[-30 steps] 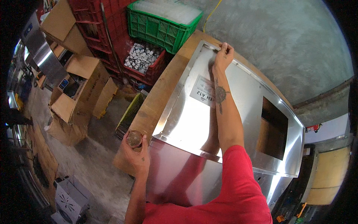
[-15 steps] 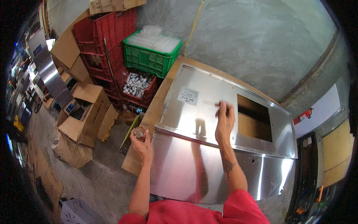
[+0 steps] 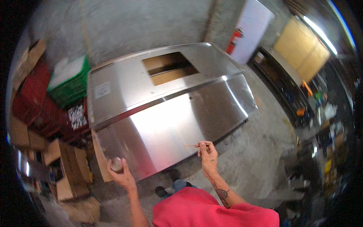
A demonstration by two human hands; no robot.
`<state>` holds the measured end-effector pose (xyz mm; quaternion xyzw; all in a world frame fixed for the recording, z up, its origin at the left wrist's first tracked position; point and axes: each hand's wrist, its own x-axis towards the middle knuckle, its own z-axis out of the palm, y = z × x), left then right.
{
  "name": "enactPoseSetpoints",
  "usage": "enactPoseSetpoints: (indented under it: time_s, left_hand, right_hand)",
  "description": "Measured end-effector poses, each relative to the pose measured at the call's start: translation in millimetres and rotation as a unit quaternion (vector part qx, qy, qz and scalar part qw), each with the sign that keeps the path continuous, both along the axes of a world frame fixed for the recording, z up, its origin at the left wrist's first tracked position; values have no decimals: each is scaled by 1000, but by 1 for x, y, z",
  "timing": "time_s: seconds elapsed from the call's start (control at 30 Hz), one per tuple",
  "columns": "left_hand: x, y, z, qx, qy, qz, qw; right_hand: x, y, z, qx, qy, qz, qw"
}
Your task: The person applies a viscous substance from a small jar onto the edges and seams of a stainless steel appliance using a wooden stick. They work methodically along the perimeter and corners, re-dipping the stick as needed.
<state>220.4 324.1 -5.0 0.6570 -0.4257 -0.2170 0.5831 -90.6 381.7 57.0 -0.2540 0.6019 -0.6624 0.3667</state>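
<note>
Thin stick point(image 3: 191, 145) pinched in right hand point(image 3: 207, 152), tip over the steel sheet's point(image 3: 166, 125) near edge. Left hand point(image 3: 120, 172) gripping small round tin point(image 3: 116, 164), off the sheet's near-left corner.

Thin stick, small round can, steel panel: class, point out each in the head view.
thin stick point(image 3: 191, 145), head view, middle of its shaft.
small round can point(image 3: 116, 164), head view, its top.
steel panel point(image 3: 166, 125), head view, bare front face.

green crate point(image 3: 70, 81), red crates point(image 3: 30, 94), cardboard boxes point(image 3: 62, 170)
</note>
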Motion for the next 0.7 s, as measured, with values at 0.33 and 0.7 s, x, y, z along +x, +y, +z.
enactPoseSetpoints:
  time_s: [0.33,0.7]
  left_hand:
    - [-217,137,6,98,-27,-361,927]
    - [-530,189,30,43,3,-537,843]
  right_hand:
    - [-123,139,-8,-66,-73,-117,988]
    - [-345,297,27,-41,2,-291,956]
